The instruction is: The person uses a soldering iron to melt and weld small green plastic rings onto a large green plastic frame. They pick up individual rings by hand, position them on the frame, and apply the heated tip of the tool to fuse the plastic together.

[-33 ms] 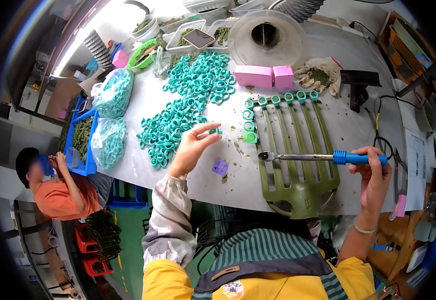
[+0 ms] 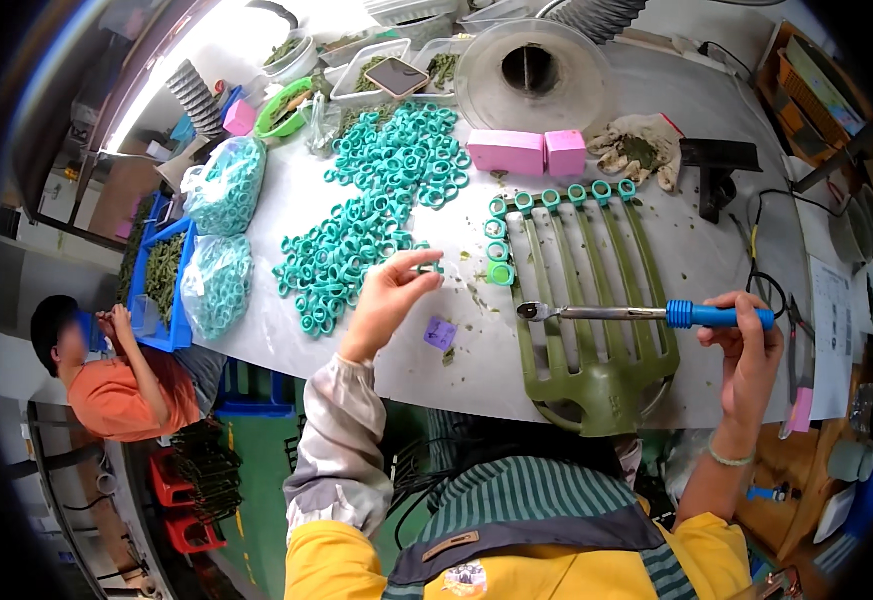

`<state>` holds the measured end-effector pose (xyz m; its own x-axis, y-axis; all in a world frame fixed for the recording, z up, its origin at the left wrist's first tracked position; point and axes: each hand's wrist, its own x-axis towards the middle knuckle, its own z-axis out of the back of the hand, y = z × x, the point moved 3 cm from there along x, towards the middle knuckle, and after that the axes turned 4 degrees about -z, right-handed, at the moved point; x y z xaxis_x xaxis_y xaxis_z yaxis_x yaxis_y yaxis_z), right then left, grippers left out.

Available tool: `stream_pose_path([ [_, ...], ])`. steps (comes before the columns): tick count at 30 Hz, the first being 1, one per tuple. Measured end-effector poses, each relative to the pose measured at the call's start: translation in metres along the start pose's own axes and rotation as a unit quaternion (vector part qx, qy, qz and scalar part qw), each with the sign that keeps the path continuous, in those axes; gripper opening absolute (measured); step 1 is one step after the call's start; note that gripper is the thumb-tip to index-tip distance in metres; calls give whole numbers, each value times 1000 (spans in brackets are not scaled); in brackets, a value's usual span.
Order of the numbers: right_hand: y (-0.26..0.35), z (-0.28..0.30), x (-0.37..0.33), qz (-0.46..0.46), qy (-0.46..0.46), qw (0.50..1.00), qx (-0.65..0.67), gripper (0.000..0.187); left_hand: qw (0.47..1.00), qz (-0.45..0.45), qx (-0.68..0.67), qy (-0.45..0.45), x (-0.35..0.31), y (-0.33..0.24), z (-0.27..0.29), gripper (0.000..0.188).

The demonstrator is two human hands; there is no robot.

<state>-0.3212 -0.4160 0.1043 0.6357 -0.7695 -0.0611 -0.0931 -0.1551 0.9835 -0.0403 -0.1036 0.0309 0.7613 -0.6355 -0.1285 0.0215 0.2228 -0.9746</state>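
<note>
My left hand is over the table beside the heap of teal plastic rings. Its thumb and forefinger pinch a small teal ring, partly hidden by the fingers. My right hand grips the blue handle of a tool with a long metal shaft and a small spoon-shaped tip. That shaft lies across, above an olive-green slotted plastic piece with several long bars. Several teal rings line its far edge and upper left corner; the lowest ring has a bright green centre.
Two pink blocks, a soiled glove and a black stand sit behind the piece. A clear round hood stands at the back. Bags of rings are at left. A person in an orange top sits further left.
The left thumb and forefinger have closed toward each other around the teal ring. The right hand and its tool have stayed in place.
</note>
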Motion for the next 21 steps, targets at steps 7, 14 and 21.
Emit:
stream_pose_path([
  [7,-1,-2,-1,9,6,1000,-5,26,983,-165,81,3,-37,-29,-66,26],
  [14,-14,-9,3,7,24,999,21,26,904,-313,290,-3,-28,-38,-90,29],
  [21,-19,-14,6,1,50,998,46,23,892,-321,317,9,-25,-38,-91,29],
])
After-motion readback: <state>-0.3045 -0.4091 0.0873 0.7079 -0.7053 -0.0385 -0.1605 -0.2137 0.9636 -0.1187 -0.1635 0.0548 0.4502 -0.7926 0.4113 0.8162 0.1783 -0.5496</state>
